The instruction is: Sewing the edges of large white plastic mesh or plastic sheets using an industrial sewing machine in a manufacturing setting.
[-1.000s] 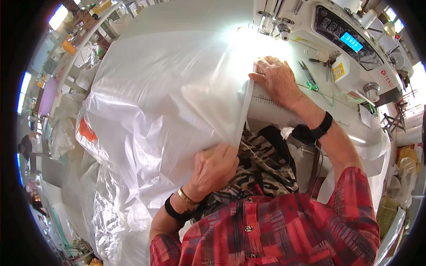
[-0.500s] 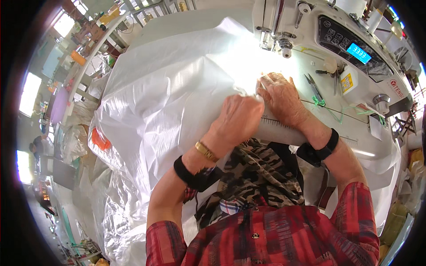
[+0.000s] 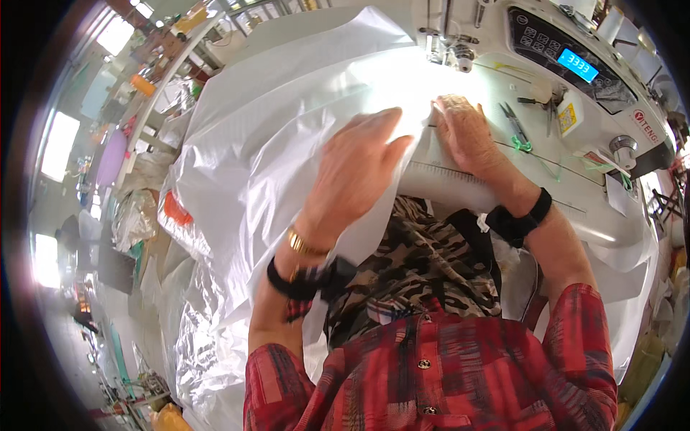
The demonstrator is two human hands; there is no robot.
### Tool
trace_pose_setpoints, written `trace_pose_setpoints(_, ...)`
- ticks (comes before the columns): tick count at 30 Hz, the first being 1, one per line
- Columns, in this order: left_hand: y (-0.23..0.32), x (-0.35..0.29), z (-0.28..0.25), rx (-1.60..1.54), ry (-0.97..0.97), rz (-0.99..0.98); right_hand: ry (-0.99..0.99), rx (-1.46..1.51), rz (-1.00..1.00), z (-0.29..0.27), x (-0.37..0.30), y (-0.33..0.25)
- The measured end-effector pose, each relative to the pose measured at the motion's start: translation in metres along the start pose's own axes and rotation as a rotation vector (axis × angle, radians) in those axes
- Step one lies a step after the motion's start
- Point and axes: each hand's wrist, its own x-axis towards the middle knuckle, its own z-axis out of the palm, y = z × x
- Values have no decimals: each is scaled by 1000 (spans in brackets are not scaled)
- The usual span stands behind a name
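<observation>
A large white plastic-looking sheet [image 3: 266,144] spreads over the left of the sewing table, creased and shiny, its far part washed out by the lamp. Over it is my left hand [image 3: 356,169], blurred, fingers stretched out and thumb apart, with nothing in its grasp; whether it touches the sheet, I cannot tell. My right hand [image 3: 467,136] is at the sheet's right edge, just in front of the sewing machine's needle area [image 3: 456,56]. Its fingers are curled and pressed together on that edge, the tips partly lost in glare.
Thread snips [image 3: 516,126] with a green tie lie right of my right hand, near a small black-handled tool [image 3: 532,100]. The sewing machine's control panel [image 3: 568,61] stands beyond. A printed ruler [image 3: 442,172] runs along the table's front edge. An orange patch [image 3: 177,208] shows at the left.
My left hand has come away from beside the right hand, moved left and opened. The right hand has shifted slightly away from me, and the sheet's near edge now hangs farther over my lap.
</observation>
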Motion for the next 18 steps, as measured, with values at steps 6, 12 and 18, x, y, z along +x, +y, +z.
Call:
trace_pose_setpoints(6,-105,-73,-11,355,138,-177,136,6,-48,-2,-2,-6)
trace_pose_setpoints(12,-151,-69,-25,366,104,-102,185,276,-308,-22,-57,-57)
trace_pose_setpoints(18,-156,-50,-25,307,40,-106,-246,879,-106,30,-112,-123)
